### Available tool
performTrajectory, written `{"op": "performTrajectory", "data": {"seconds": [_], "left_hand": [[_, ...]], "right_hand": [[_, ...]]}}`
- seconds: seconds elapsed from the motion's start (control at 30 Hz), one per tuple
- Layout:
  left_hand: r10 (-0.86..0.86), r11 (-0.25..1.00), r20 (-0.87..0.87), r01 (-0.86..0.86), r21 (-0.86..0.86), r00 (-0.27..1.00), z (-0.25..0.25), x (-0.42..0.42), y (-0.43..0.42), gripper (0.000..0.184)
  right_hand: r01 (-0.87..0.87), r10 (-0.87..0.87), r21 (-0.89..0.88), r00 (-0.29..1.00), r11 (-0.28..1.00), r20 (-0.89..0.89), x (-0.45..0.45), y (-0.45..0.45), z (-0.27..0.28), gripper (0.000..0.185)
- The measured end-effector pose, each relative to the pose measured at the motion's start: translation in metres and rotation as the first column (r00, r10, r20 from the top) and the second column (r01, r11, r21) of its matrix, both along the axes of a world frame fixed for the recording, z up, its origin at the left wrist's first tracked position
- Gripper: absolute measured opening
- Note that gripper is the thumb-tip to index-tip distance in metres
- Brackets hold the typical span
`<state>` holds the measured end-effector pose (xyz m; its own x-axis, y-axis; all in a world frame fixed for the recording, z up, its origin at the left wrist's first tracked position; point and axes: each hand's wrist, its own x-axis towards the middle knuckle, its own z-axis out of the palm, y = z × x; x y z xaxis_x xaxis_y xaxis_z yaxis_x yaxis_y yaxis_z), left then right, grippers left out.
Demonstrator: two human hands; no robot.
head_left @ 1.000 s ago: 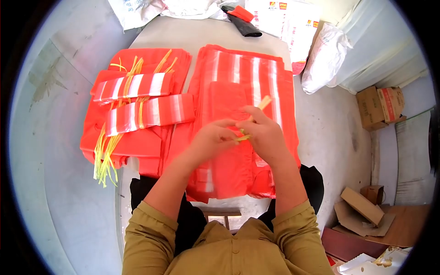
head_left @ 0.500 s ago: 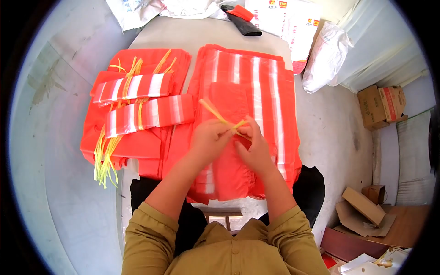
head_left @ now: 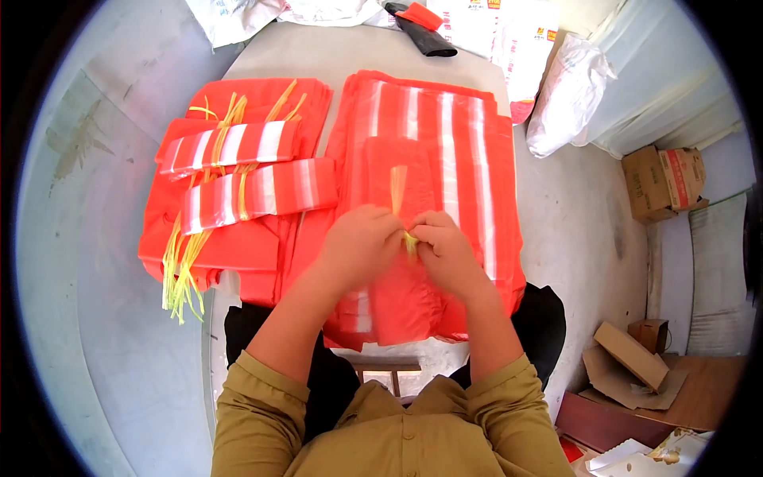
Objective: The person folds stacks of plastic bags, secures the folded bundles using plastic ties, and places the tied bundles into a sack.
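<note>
Over a folded red plastic bundle (head_left: 401, 306), my left hand (head_left: 362, 242) and my right hand (head_left: 447, 250) are close together, both with pinched fingers. They grip a yellow strip (head_left: 398, 189) between them; one part of it points away from me, and a short, blurred part shows between the fingertips. The bundle lies on a wide stack of red plastic sheets with white stripes (head_left: 485, 183). To the left, two striped rolled bundles (head_left: 266, 191) rest on more folded red plastic (head_left: 246, 258), with loose yellow strips (head_left: 184, 274) hanging over its near edge.
The pale table (head_left: 294, 54) carries all the stacks. White sacks (head_left: 238, 20) and a black and red item (head_left: 421, 28) are at its far edge. A white bag (head_left: 566, 95), cardboard boxes (head_left: 664, 183) and an opened carton (head_left: 632, 358) stand on the right.
My hands have drawn the yellow strip in: its loose part swung from pointing up-left to nearly straight away from me. Both hands shifted slightly, with the right wrist turning outward.
</note>
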<state>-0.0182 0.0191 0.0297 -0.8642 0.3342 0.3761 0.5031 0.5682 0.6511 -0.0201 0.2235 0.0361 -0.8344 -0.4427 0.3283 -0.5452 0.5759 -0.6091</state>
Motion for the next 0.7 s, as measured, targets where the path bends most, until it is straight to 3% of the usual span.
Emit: {"op": "performTrajectory", "data": {"seconds": [0.07,0.17,0.3,0.37,0.5,0.6,0.7], "left_hand": [[-0.022,0.999,0.029,0.021,0.024,0.999,0.005,-0.001,-0.004,0.005],[-0.02,0.997,0.014,0.019,0.069,1.0,0.001,-0.003,-0.005,0.006],[0.042,0.998,-0.009,-0.042,-0.046,0.999,0.002,-0.003,-0.015,0.011],[0.065,0.97,-0.058,-0.076,-0.231,0.996,0.012,0.0,-0.019,0.014],[0.258,0.88,-0.022,-0.244,-0.407,0.966,-0.005,0.001,-0.018,0.019],[0.286,0.827,-0.034,-0.265,-0.496,0.958,-0.011,0.0,-0.014,0.019],[0.311,0.835,-0.001,-0.274,-0.478,0.95,-0.003,0.001,-0.011,0.022]], "right_hand": [[-0.071,0.091,-0.112,0.978,0.991,0.188,-0.001,0.0,0.011,0.009],[-0.065,0.026,0.178,0.977,0.982,0.213,-0.004,-0.002,0.023,0.009],[0.1,-0.085,0.152,0.991,0.983,-0.103,-0.006,-0.004,-0.001,0.017],[0.2,-0.181,0.055,0.954,0.978,-0.241,-0.003,-0.009,-0.005,0.018],[0.261,-0.232,0.101,0.944,0.96,-0.234,0.005,0.004,-0.028,0.023],[0.259,-0.22,0.146,0.946,0.955,-0.237,0.008,0.006,-0.025,0.021],[0.232,-0.167,0.205,0.942,0.951,-0.291,0.004,0.003,0.0,0.014]]}}
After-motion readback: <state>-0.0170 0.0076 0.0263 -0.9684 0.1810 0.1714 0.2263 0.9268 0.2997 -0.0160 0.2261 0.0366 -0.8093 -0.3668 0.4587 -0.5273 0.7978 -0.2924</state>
